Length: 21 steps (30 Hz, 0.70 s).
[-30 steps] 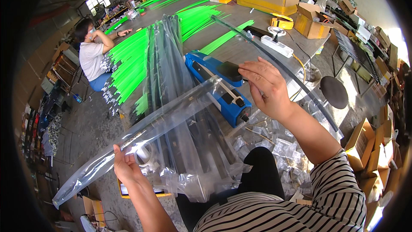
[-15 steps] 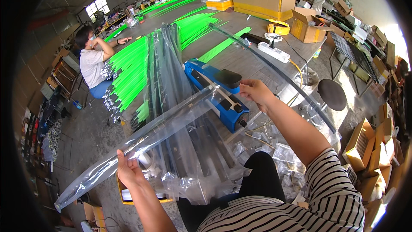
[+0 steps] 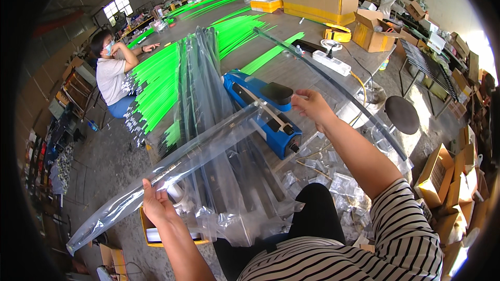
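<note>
The left hand (image 3: 158, 204) is clamped on a clear plastic sleeve (image 3: 172, 169), which slants up across a pile of clear sleeves (image 3: 204, 96) to the blue machine (image 3: 270, 127) on the surface (image 3: 285, 25). The right hand (image 3: 312, 108) touches the black-padded lever (image 3: 276, 93); whether it grips, I cannot tell.

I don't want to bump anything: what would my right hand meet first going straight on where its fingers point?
Your right hand would probably meet the black-topped arm of the blue device; they may already touch, as depth is unclear there.
</note>
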### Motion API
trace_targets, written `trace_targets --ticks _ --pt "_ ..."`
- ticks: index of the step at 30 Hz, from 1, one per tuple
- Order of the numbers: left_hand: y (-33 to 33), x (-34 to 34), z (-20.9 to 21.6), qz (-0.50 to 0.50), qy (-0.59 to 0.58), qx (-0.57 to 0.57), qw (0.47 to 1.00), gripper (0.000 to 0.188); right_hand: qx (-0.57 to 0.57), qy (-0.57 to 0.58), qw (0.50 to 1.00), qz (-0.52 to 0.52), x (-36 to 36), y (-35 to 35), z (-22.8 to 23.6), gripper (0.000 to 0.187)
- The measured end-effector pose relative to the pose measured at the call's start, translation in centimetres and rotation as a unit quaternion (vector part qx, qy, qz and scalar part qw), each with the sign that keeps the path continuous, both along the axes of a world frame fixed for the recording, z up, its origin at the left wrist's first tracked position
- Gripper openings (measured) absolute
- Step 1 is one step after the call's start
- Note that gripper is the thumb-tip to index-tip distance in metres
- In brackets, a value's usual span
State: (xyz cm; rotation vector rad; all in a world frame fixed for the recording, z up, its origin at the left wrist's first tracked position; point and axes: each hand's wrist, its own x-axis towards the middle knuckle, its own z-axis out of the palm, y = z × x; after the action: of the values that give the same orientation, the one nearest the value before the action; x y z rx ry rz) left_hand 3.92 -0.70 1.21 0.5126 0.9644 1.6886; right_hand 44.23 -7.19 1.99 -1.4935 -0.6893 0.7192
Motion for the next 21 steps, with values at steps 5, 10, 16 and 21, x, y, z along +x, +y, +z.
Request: trace_targets --ticks 5,10,16,21 --pt "-0.1 0.0 0.0 0.004 -0.008 -0.007 1.000 0.025 -0.014 0.046 0.998 0.028 -0.1 0.6 -0.2 0.047" --pt "0.1 0.1 -0.3 -0.001 -0.006 -0.013 1.000 0.025 0.008 -0.064 0.997 -0.040 1.1 0.5 -1.1 0.037" --pt "0.0 0.5 0.1 0.010 -0.007 -0.006 1.000 0.023 0.152 -0.440 0.875 -0.133 -1.2 -2.1 2.5 0.026" --pt "0.1 0.2 -0.2 0.000 -0.010 0.000 1.000 0.021 0.263 -0.667 0.692 -0.083 -4.1 -4.4 5.8 0.032"
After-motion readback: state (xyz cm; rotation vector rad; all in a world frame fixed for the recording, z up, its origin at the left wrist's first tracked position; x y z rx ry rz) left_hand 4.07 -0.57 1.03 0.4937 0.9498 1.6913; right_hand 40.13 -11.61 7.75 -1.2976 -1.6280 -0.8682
